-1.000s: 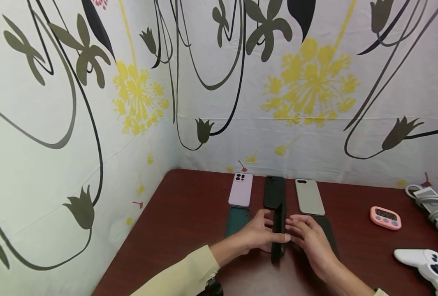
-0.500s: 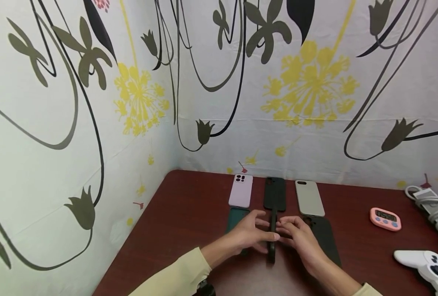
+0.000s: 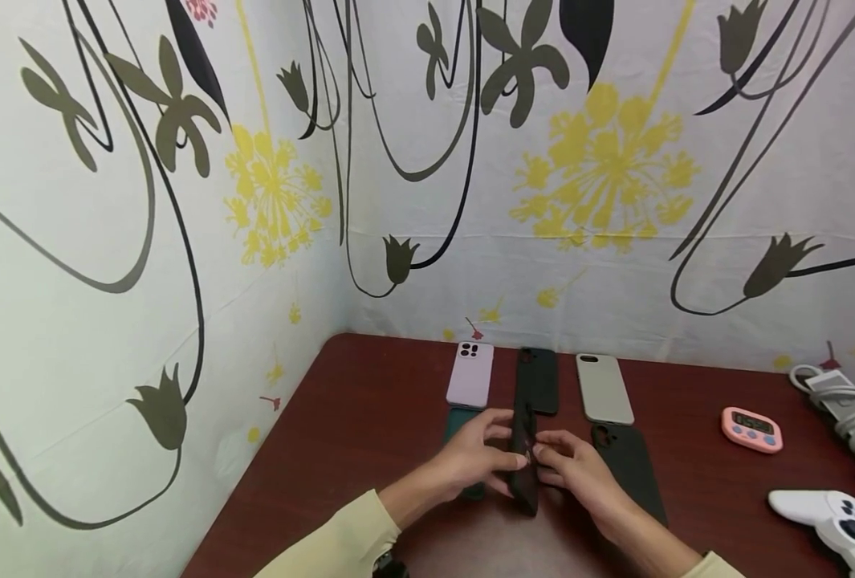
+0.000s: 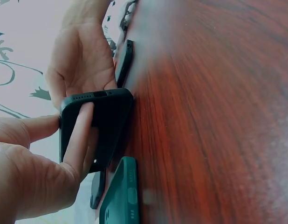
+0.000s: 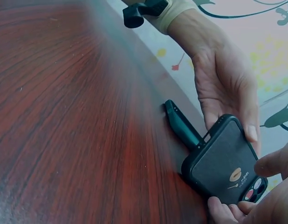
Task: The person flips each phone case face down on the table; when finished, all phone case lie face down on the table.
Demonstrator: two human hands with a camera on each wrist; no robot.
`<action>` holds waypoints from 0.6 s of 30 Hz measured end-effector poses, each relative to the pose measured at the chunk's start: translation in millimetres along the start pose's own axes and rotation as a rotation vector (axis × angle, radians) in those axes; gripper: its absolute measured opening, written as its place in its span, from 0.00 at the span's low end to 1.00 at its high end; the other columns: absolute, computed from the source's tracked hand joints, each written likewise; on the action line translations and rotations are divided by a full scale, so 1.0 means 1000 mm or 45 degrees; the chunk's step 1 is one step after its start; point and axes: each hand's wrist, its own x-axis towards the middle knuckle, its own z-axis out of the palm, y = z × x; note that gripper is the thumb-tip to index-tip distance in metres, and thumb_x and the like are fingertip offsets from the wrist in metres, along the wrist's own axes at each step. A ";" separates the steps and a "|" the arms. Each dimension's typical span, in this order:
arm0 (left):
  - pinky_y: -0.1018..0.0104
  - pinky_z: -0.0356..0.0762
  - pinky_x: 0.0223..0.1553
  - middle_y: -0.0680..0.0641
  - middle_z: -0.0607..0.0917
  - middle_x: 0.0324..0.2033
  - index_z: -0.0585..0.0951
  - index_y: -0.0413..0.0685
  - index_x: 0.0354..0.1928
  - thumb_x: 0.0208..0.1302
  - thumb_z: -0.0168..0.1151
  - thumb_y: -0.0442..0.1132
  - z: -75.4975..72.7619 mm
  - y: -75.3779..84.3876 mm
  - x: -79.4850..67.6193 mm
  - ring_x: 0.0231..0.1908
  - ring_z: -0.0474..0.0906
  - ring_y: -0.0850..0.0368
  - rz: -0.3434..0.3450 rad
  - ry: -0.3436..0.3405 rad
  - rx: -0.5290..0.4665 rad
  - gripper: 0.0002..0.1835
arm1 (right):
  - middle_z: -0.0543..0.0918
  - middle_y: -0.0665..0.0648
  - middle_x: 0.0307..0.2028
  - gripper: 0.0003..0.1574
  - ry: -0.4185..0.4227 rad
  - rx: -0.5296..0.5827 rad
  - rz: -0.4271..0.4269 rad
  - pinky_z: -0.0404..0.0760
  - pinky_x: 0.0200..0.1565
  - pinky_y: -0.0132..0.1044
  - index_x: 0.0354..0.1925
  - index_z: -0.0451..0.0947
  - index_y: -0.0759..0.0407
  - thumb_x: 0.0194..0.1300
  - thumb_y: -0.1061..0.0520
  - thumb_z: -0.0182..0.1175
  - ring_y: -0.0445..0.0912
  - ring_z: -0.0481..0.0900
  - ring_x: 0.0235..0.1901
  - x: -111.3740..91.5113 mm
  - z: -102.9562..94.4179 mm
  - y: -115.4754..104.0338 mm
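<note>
A black phone case (image 3: 524, 474) stands on its long side between both hands, close over the table. My left hand (image 3: 466, 456) holds it, thumb at the upper edge. In the left wrist view, a finger of that hand (image 4: 27, 175) lies across the hollow inner side of the case (image 4: 113, 116). My right hand (image 3: 579, 470) grips the other side. In the right wrist view, its fingers and thumb (image 5: 277, 200) are at the camera-hole end, and the back of the case (image 5: 218, 163) shows a small printed figure. A teal phone case (image 4: 123, 198) lies beside, partly hidden by the left hand.
Behind lie a lilac phone case (image 3: 470, 376), a dark one (image 3: 538, 384) and a beige one (image 3: 605, 390). Another black case (image 3: 633, 474) is beside the right forearm. Farther right are a pink timer (image 3: 752, 429), a white game controller (image 3: 842, 522) and a cable-wrapped white strip (image 3: 853, 409).
Both hands have moved a little left with the black phone case. It has turned from edge-on so its broad side shows more, and the right fingers have come onto it.
</note>
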 end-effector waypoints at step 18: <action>0.59 0.92 0.36 0.40 0.76 0.65 0.66 0.45 0.77 0.66 0.69 0.28 -0.004 -0.007 -0.002 0.40 0.89 0.52 0.018 0.040 -0.008 0.39 | 0.69 0.74 0.71 0.46 0.057 -0.091 -0.090 0.89 0.50 0.46 0.77 0.59 0.65 0.70 0.56 0.69 0.56 0.82 0.60 -0.003 -0.007 0.006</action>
